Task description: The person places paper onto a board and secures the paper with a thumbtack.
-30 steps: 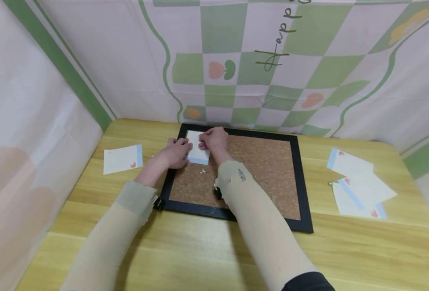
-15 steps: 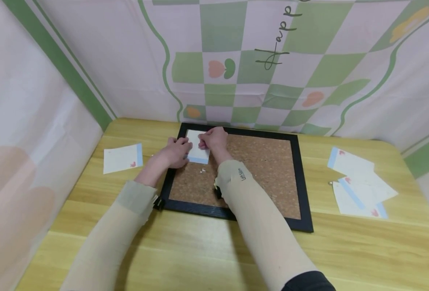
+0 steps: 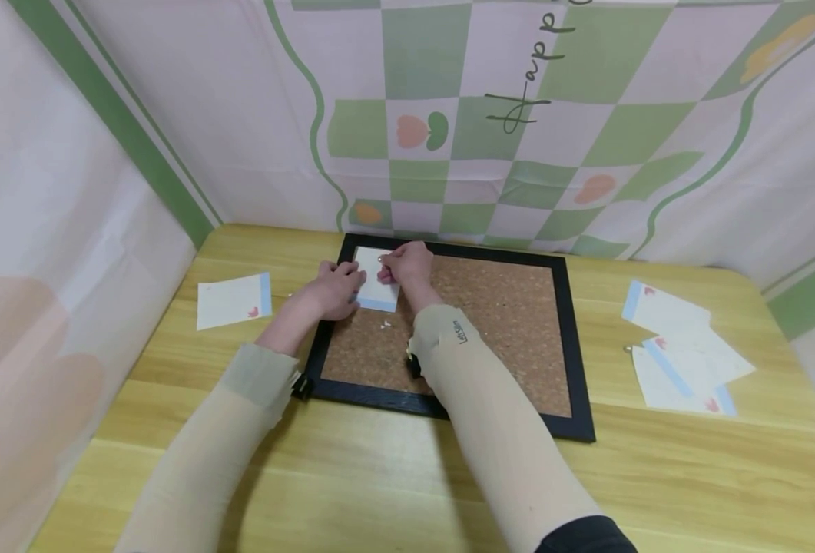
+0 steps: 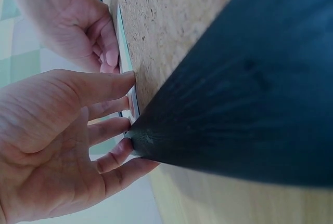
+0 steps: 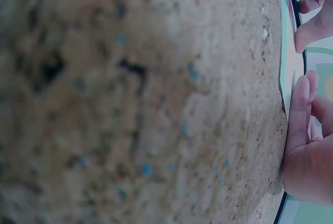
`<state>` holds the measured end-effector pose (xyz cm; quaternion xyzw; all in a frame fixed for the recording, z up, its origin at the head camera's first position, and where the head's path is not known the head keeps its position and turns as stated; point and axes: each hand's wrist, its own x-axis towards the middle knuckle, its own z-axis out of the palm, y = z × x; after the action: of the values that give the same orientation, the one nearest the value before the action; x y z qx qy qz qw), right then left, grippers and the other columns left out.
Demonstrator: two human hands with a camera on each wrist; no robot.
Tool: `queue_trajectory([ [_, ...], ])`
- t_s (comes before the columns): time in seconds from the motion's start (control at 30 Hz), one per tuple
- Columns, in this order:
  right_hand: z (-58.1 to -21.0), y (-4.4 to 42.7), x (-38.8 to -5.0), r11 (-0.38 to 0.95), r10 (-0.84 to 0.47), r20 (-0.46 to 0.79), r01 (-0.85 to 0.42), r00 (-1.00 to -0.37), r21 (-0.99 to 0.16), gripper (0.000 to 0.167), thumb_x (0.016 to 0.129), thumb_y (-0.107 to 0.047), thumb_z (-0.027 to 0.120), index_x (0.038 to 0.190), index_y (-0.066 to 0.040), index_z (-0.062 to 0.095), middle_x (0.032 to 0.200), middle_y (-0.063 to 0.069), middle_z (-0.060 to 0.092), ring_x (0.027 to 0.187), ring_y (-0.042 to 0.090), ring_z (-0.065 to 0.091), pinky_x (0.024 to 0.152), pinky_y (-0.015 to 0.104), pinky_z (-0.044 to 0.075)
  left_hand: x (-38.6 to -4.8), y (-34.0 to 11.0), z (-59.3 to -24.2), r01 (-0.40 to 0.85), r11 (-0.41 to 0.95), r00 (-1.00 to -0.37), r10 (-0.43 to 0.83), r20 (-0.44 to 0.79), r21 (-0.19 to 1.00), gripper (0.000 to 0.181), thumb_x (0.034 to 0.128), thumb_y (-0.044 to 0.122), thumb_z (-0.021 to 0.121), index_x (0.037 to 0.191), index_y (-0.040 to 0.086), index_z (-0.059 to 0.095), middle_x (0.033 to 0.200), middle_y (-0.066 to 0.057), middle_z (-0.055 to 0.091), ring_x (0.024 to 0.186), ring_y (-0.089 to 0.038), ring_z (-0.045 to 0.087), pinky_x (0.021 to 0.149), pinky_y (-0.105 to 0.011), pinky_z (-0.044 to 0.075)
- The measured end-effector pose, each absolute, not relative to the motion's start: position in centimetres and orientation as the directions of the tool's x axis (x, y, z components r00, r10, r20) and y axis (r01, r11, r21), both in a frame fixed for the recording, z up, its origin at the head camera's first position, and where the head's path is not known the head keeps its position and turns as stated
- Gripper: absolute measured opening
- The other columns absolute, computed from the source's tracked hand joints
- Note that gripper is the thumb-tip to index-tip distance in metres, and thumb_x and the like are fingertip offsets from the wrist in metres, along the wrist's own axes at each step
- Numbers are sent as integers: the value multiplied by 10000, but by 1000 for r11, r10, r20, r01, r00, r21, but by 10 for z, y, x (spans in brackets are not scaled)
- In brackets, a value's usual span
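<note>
Head view: bright, even, diffuse light. Pale sheen on table (image 3: 352,468), soft shadow beside left sleeve (image 3: 200,445); wide-angle stretch toward edges. Left wrist view: dimmer, bluish cast; near frame (image 4: 250,99) dark, soft, stretched. Right wrist view: dim, greyish; near cork (image 5: 140,99) badly blurred, bowed by lens, crisper toward right edge.

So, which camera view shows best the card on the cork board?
The head view: it looks down on the card, showing its white face and blue band, though fingers cover part. Both wrist views show it nearly edge-on, as a narrow strip, partly hidden by fingers.
</note>
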<state>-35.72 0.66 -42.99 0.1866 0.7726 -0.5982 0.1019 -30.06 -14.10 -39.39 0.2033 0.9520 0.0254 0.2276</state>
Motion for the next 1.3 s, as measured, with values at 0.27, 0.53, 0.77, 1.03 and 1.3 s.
queue_trajectory([
  [0.27, -430, 7, -356, 241, 168, -368, 400, -915, -884, 82, 895, -18, 711, 943, 48, 711, 568, 78, 659, 427, 107, 618, 538, 266, 599, -302, -140, -395, 371, 920, -814, 388, -432, 127, 627, 1028, 285, 540, 1571, 92, 294, 1666, -182, 183, 1536, -381, 169, 1257, -529, 173],
  [0.53, -430, 5, -356, 270, 188, -353, 394, -917, -879, 67, 892, -25, 715, 929, 31, 720, 636, 114, 698, 428, 97, 617, 535, 258, 596, -300, -139, -394, 363, 922, -820, 386, -423, 135, 624, 1025, 279, 549, 1567, 88, 306, 1664, -183, 191, 1533, -385, 175, 1255, -528, 182],
  [0.77, -433, 7, -357, 276, 168, -346, 381, -923, -883, 77, 894, -27, 712, 937, 37, 708, 687, 149, 729, 432, 103, 621, 537, 264, 598, -301, -139, -394, 362, 923, -817, 383, -430, 134, 622, 1027, 281, 547, 1567, 88, 307, 1662, -187, 194, 1531, -389, 176, 1254, -530, 184],
  [1.03, -435, 19, -352, 212, 47, -304, 307, -952, -928, 136, 925, -20, 663, 1001, 93, 661, 870, 252, 748, 461, 91, 644, 585, 257, 610, -300, -138, -393, 380, 918, -814, 391, -430, 114, 615, 1032, 261, 531, 1567, 70, 292, 1659, -204, 186, 1543, -357, 174, 1261, -522, 151],
  [1.3, -424, 32, -343, 228, -66, -284, 262, -957, -938, 185, 969, -37, 614, 1095, 98, 628, 771, 113, 676, 571, 106, 664, 668, 276, 624, -298, -139, -393, 343, 924, -828, 382, -410, 169, 606, 1028, 230, 540, 1564, 77, 302, 1664, -192, 180, 1541, -385, 155, 1259, -536, 168],
])
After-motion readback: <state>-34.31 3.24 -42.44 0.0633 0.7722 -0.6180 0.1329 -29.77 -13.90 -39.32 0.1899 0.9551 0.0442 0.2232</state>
